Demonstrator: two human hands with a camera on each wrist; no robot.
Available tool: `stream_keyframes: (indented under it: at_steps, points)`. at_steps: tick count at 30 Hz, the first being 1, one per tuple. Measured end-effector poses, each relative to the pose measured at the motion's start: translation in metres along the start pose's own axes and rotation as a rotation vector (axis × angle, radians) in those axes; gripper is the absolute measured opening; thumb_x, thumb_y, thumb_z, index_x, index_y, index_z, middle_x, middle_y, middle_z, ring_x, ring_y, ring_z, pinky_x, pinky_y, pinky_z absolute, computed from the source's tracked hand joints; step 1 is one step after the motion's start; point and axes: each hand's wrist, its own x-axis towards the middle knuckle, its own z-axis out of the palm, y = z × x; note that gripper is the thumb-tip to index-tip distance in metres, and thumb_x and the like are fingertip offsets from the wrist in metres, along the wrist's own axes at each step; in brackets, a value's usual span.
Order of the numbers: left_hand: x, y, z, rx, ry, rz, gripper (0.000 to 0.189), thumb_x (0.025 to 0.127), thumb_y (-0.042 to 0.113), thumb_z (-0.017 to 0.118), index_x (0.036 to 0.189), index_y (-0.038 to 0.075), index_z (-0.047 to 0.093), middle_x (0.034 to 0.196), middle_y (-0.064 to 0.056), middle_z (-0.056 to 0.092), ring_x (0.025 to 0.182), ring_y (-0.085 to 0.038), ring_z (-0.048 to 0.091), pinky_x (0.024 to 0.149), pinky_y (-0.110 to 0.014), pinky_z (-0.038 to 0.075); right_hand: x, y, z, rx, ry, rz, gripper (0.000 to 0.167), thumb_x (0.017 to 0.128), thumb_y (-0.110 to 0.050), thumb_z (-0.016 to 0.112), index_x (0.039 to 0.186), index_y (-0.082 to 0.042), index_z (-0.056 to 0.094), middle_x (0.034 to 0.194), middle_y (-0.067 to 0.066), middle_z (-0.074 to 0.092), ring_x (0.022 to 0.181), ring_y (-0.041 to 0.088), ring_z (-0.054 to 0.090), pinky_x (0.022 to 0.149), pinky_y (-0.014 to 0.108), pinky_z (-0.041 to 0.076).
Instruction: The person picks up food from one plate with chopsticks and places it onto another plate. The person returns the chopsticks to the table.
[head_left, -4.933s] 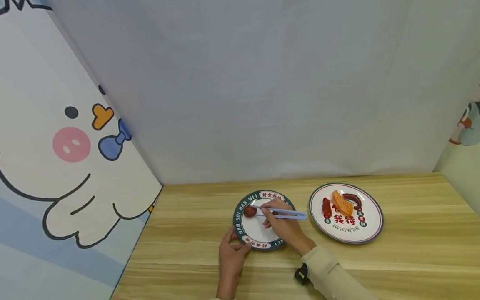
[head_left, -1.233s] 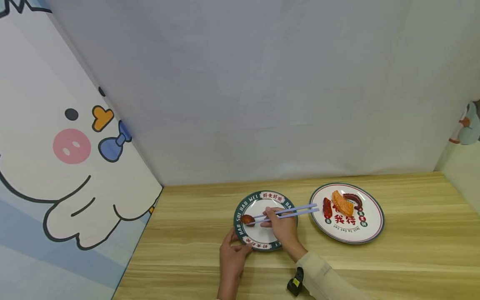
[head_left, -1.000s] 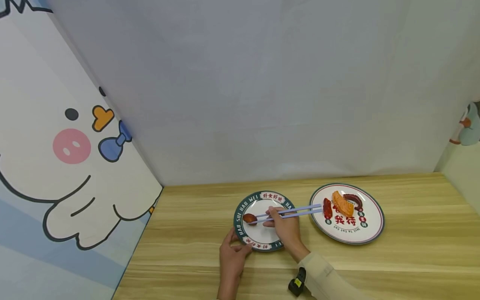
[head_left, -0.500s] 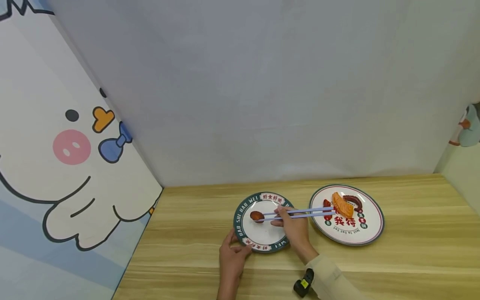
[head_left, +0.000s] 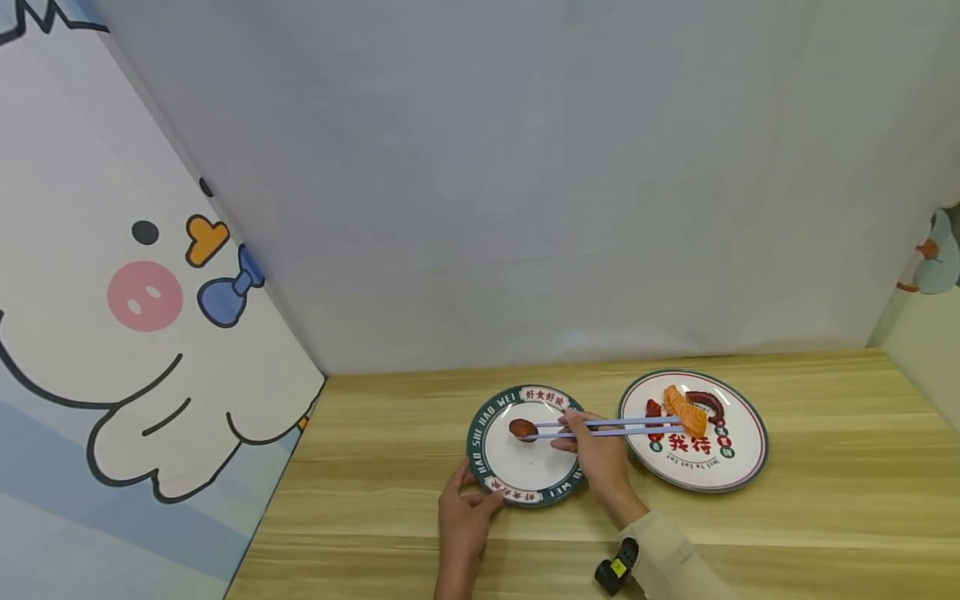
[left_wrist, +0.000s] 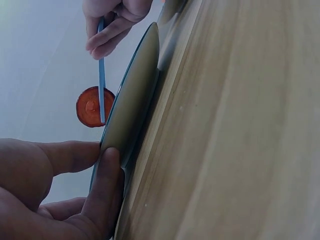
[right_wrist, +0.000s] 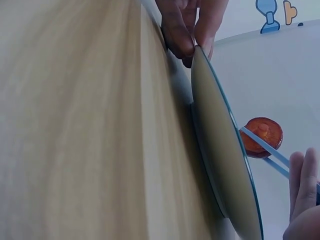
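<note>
With my right hand (head_left: pixel 602 462) I hold a pair of lilac chopsticks (head_left: pixel 637 432) that pinch a glossy reddish-brown mushroom cap (head_left: pixel 522 429). Both wrist views show the mushroom cap (left_wrist: pixel 90 107) (right_wrist: pixel 262 135) standing up past the rim of a white plate (head_left: pixel 525 475) with a dark green lettered border. My left hand (head_left: pixel 467 517) grips that plate's lower left edge, thumb and fingers on either side of the rim in the left wrist view. The back ends of the chopsticks overlap a second plate in the head view.
To the right, the second white plate (head_left: pixel 701 471) bears a red food piece (head_left: pixel 653 410), an orange salmon-like slice (head_left: pixel 684 410) and a dark red curled tentacle (head_left: pixel 711 402). A black wrist device (head_left: pixel 617 568) shows by my right sleeve. Behind the wooden table (head_left: pixel 360 467) stands a pale wall (head_left: pixel 562 208).
My right hand, the chopsticks and the mushroom cap have moved right, from the plate's left border toward its middle. The chopsticks have turned more level. My left hand stays on the rim.
</note>
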Motion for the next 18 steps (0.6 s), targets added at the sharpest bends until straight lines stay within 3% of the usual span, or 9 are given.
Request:
stream_keyframes:
  at_steps: [18]
  points:
    - [0.001,0.000,0.000,0.021,-0.004,0.016,0.080,0.081,-0.010,0.080,0.153,-0.009,0.046,0.126,-0.022,0.061,0.083,-0.018,0.064,0.065,-0.025,0.057,0.002,-0.005,-0.012,0.029,0.022,-0.024,0.031,0.109,-0.004,0.055,0.120,0.024,0.064,0.087,0.017,0.073,0.063,0.009,0.074,0.067,0.028,0.064]
